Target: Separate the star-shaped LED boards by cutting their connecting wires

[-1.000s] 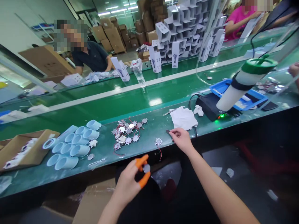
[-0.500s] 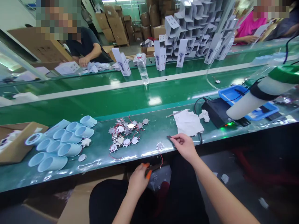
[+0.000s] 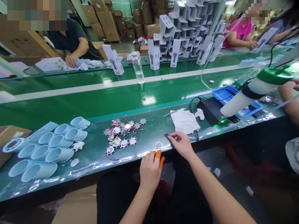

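Between the thumb and fingertips of my right hand [image 3: 181, 143] is a small, flat, dark piece [image 3: 166, 135], held just above the table. My left hand [image 3: 149, 171], with orange finger cots on some fingertips, is at the table's front edge. Its fingers are curled together right beside a single round, spiked metal disc [image 3: 158, 145]. They cover the disc's wires, and what they pinch is hidden. Left of it lies a pile of similar discs [image 3: 125, 132] with red and dark wires. White paper sheets [image 3: 185, 121] and tweezers [image 3: 171, 112] lie beyond my right hand.
Several light-blue tubes [image 3: 59, 155] lie at left beside a cardboard box [image 3: 16, 132]. At right stand a black box with green lights [image 3: 210, 112], a blue tray [image 3: 255, 110] and a white tube with a green top [image 3: 245, 93]. A water bottle [image 3: 138, 70] stands farther back. Co-workers sit nearby.
My left hand has risen from below the table edge to the single disc, its fingers now over the wires. My right hand still holds the dark piece. A co-worker's hand has appeared at far right.
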`<state>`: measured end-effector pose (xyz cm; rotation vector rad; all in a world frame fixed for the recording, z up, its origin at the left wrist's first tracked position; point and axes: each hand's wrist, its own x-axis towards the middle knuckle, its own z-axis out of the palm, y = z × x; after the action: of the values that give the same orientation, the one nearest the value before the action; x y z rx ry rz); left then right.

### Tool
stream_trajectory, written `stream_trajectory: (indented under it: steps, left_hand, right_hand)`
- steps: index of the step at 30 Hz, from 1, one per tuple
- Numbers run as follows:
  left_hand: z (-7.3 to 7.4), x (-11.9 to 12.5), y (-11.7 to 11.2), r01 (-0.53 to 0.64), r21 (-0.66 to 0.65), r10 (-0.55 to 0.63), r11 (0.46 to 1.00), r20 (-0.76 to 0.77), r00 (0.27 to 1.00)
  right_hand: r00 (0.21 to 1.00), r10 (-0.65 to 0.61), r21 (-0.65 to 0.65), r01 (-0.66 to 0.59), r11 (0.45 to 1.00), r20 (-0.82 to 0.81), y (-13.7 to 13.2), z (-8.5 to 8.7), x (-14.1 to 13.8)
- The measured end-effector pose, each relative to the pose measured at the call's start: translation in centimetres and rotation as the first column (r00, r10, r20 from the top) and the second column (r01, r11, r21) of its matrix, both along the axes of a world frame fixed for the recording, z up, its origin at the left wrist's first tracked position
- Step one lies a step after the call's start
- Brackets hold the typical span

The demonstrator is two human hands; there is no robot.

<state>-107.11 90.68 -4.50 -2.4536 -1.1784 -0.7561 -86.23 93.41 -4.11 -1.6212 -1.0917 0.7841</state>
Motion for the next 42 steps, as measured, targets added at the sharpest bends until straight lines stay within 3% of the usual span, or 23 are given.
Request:
stream_trajectory:
  steps: [2, 4, 7, 9, 13, 18, 20, 22, 24, 26, 28, 30, 32, 34, 38, 42]
  left_hand:
    - [-0.4, -0.6, 0.4, 0.022, -0.038, -0.019, 0.999, 0.071, 0.997]
    - [0.2, -1.5, 1.0, 0.072, -0.153, -0.041, 0.986, 0.200, 0.979]
    - [3.0, -2.3, 2.8, 0.210, -0.318, -0.077, 0.925, 0.383, 0.920]
    - [5.6, -2.1, 4.9, 0.269, -0.380, -0.101, 0.885, 0.407, 0.908]
    - [11.0, 0.2, 10.8, 0.233, -0.463, -0.094, 0.855, 0.303, 0.948]
    - [16.0, 4.8, 21.5, 0.234, -0.479, -0.041, 0.846, 0.379, 0.924]
    - [16.8, 6.2, 26.1, 0.232, -0.515, 0.005, 0.825, 0.418, 0.909]
    - [16.8, 6.8, 30.1, 0.206, -0.534, 0.041, 0.820, 0.414, 0.910]
    - [15.9, 6.1, 32.9, 0.126, -0.582, 0.100, 0.803, 0.340, 0.935]
    - [14.7, 4.5, 34.4, 0.024, -0.656, 0.143, 0.754, 0.200, 0.969]
    - [13.7, 2.4, 34.5, -0.037, -0.672, 0.128, 0.740, 0.087, 0.988]
    - [13.3, 0.4, 33.3, -0.053, -0.614, 0.109, 0.788, 0.054, 0.993]
    - [13.5, -1.1, 31.0, -0.058, -0.547, 0.102, 0.835, 0.050, 0.994]
    - [13.7, -2.1, 27.9, -0.064, -0.549, 0.078, 0.834, 0.002, 0.997]
    - [13.4, -2.2, 21.8, -0.058, -0.631, -0.064, 0.774, -0.168, 0.984]
    - [12.7, -0.8, 19.3, -0.021, -0.609, -0.114, 0.793, -0.182, 0.977]
  right_hand:
    - [1.000, 0.003, 0.009, -0.003, 1.000, -0.005, 0.1, -0.1, 0.0]
    - [1.000, 0.009, 0.022, -0.008, 1.000, -0.013, 0.1, -0.1, -0.1]
    - [0.999, 0.025, 0.019, -0.024, 1.000, -0.030, 0.0, 0.1, -0.1]
    - [0.998, 0.034, 0.011, -0.033, 0.999, -0.049, 0.0, 0.2, -0.1]
    - [0.997, 0.042, -0.002, -0.042, 0.999, -0.060, 0.1, -0.1, -0.1]
    - [0.997, 0.066, -0.013, -0.066, 0.998, -0.033, 0.1, -0.6, -0.3]
    - [0.996, 0.082, -0.022, -0.083, 0.996, -0.029, 0.0, -0.6, -0.3]
    - [0.994, 0.105, -0.019, -0.106, 0.994, -0.032, -0.2, -0.6, -0.1]
    - [0.989, 0.126, -0.012, -0.128, 0.992, -0.076, -0.3, -0.6, 0.3]
    - [0.976, 0.149, -0.014, -0.153, 0.988, -0.161, -0.3, -0.4, 0.6]
    - [0.956, 0.164, -0.019, -0.174, 0.985, -0.243, -0.3, -0.3, 0.8]
    - [0.945, 0.169, -0.017, -0.181, 0.983, -0.280, -0.2, -0.2, 0.8]
    - [0.946, 0.159, -0.008, -0.168, 0.986, -0.283, -0.1, -0.2, 0.8]
    - [0.949, 0.142, -0.004, -0.149, 0.989, -0.283, -0.2, -0.3, 0.7]
    - [0.947, 0.151, -0.003, -0.159, 0.987, -0.282, -0.1, -0.5, 0.7]
    - [0.950, 0.153, 0.007, -0.157, 0.988, -0.272, 0.1, -0.6, 0.7]
